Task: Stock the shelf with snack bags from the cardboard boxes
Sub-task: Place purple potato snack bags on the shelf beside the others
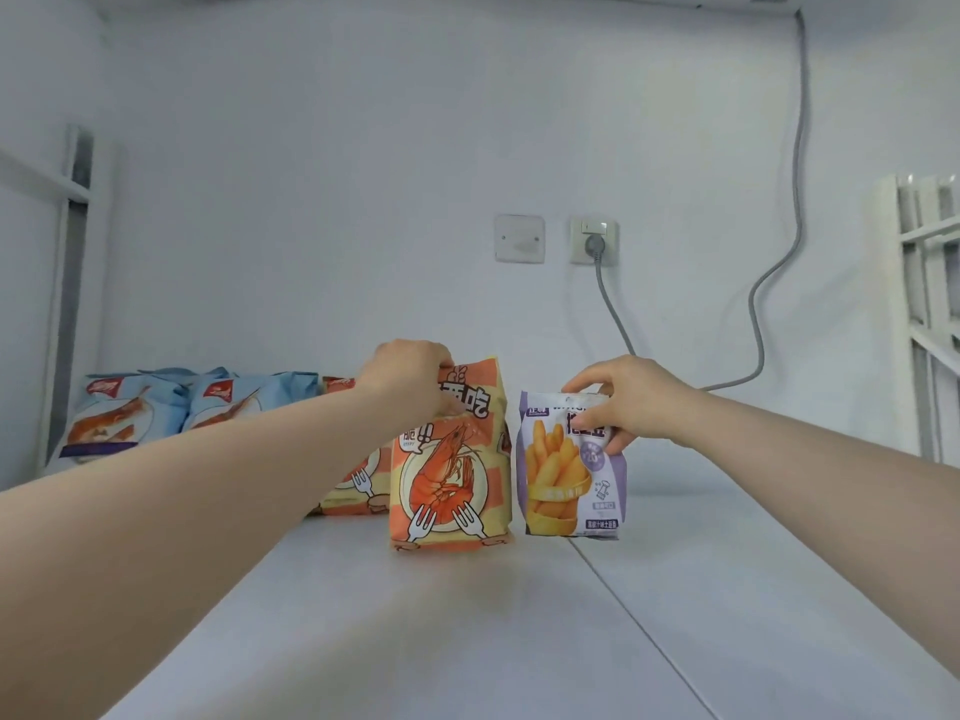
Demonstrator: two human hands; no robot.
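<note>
An orange shrimp snack bag [449, 485] stands upright on the white shelf [519, 615], and my left hand [410, 376] grips its top edge. Right beside it stands a purple fries snack bag [569, 480], held at its upper right corner by my right hand [623, 402]. Behind the orange bag, partly hidden by my left forearm, is another orange shrimp bag [358, 491]. Two blue shrimp bags [119, 413] [234, 402] stand at the back left against the wall. No cardboard box is in view.
A wall socket [594, 241] with a grey cable [779, 262] and a blank plate [519, 238] sit on the back wall. White shelf frames stand at the left [72, 252] and right [930, 304] edges. A seam [649, 626] runs across the shelf surface.
</note>
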